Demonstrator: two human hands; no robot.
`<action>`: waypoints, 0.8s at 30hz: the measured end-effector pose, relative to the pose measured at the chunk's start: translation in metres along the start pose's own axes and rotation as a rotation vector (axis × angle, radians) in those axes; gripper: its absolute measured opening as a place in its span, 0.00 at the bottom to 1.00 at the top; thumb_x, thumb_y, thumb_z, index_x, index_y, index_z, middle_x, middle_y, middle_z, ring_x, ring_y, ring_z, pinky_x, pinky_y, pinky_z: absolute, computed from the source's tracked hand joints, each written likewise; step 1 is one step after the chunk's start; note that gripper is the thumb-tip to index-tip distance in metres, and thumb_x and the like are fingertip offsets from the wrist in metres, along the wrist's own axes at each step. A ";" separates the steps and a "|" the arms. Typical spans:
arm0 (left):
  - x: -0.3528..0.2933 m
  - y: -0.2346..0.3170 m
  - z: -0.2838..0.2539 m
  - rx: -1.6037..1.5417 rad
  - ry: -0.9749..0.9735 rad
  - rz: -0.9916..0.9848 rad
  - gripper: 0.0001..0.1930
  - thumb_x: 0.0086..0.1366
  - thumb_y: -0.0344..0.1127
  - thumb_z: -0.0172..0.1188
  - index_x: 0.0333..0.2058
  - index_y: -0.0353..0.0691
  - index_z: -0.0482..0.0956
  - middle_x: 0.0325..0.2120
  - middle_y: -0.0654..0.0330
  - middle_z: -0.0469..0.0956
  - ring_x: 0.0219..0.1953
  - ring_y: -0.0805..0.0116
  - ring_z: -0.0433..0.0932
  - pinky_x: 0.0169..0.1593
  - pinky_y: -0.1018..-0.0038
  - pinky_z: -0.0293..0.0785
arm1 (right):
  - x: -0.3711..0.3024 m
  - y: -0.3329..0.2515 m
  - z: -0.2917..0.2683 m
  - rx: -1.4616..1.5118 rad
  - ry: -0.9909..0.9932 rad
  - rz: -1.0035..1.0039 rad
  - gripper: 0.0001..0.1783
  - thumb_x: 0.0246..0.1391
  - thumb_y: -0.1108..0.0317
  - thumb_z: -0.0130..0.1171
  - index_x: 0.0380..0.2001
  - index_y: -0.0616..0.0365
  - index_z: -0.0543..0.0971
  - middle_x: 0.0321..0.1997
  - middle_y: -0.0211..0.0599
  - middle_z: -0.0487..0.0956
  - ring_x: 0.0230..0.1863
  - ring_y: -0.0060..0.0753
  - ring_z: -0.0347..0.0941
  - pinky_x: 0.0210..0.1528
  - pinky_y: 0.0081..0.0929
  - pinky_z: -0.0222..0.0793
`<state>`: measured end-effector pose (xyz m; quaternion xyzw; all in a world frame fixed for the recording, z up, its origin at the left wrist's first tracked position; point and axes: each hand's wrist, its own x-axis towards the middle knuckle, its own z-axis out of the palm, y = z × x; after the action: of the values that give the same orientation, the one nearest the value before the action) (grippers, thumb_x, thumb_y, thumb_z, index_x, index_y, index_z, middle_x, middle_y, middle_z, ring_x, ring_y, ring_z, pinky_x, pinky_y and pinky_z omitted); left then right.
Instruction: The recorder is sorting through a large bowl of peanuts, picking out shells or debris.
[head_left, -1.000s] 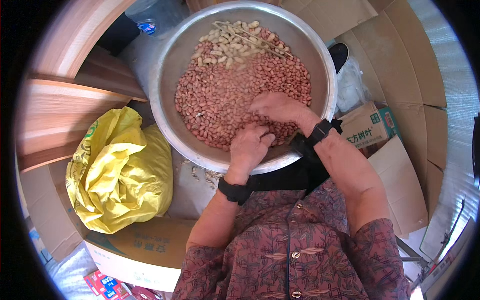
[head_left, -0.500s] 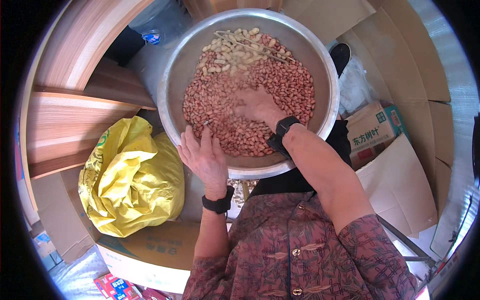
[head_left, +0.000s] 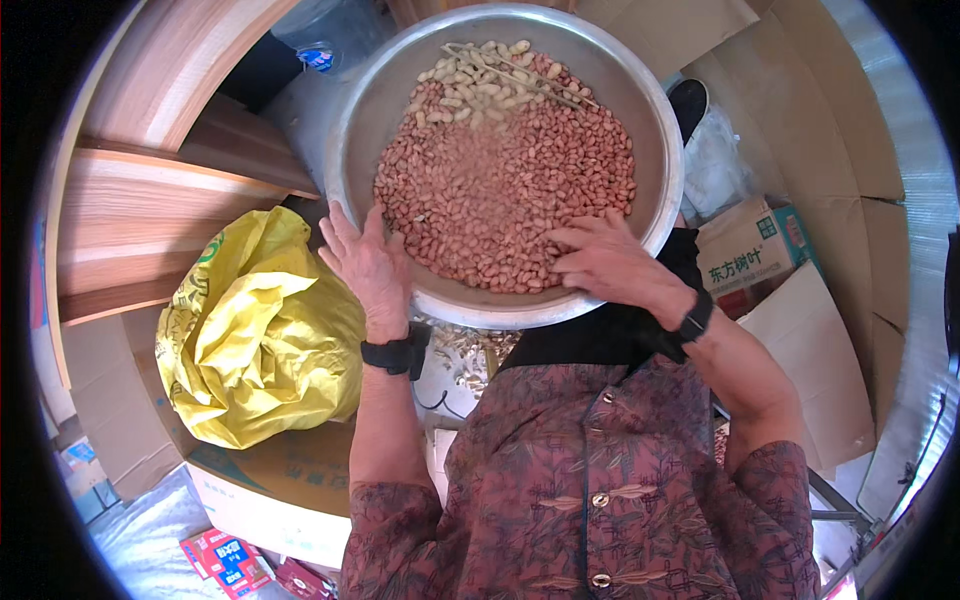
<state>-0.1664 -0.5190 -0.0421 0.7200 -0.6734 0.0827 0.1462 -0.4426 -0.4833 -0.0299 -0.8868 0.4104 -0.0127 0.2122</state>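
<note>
A large metal basin holds a wide heap of pinkish-red shelled peanuts. Pale unshelled peanuts lie at its far side, with thin dry stalks across them. My left hand rests at the basin's near-left rim, its fingers stretched and spread, partly over the edge. At the near-right rim, my right hand reaches over the edge. Its fingers are apart and touch the shelled peanuts, and I see nothing held in them. The undersides of both hands are hidden.
A yellow plastic sack stands left of the basin, beside wooden boards. On the right are a printed carton, flattened cardboard and a clear plastic bag. Shell scraps show below the basin.
My right hand has drawn back from the middle of the peanuts to the near-right rim. My left hand has shifted left along the rim. The basin sits slightly higher in view.
</note>
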 end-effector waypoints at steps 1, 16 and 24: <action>0.004 0.002 -0.006 -0.008 0.019 0.072 0.20 0.47 0.31 0.59 0.42 0.41 0.72 0.51 0.47 0.59 0.53 0.45 0.59 0.52 0.62 0.58 | -0.009 0.002 0.000 -0.026 0.162 0.023 0.12 0.43 0.67 0.54 0.35 0.53 0.77 0.45 0.35 0.71 0.51 0.39 0.63 0.49 0.39 0.56; 0.106 0.091 0.017 -0.181 -0.699 0.262 0.12 0.55 0.36 0.53 0.36 0.37 0.75 0.32 0.50 0.75 0.38 0.54 0.73 0.42 0.68 0.68 | -0.028 0.002 0.031 0.172 0.957 0.193 0.03 0.38 0.72 0.52 0.22 0.54 0.73 0.20 0.33 0.69 0.25 0.39 0.66 0.27 0.33 0.58; 0.117 0.077 0.113 -0.077 -0.658 0.337 0.17 0.56 0.44 0.51 0.44 0.46 0.72 0.44 0.54 0.70 0.47 0.54 0.68 0.51 0.68 0.64 | -0.029 0.005 0.037 0.143 0.950 0.201 0.08 0.38 0.76 0.54 0.27 0.59 0.75 0.20 0.36 0.70 0.24 0.39 0.66 0.27 0.33 0.59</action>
<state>-0.2423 -0.6697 -0.1037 0.5810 -0.7960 -0.1557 -0.0667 -0.4576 -0.4512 -0.0613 -0.7222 0.5435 -0.4233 0.0621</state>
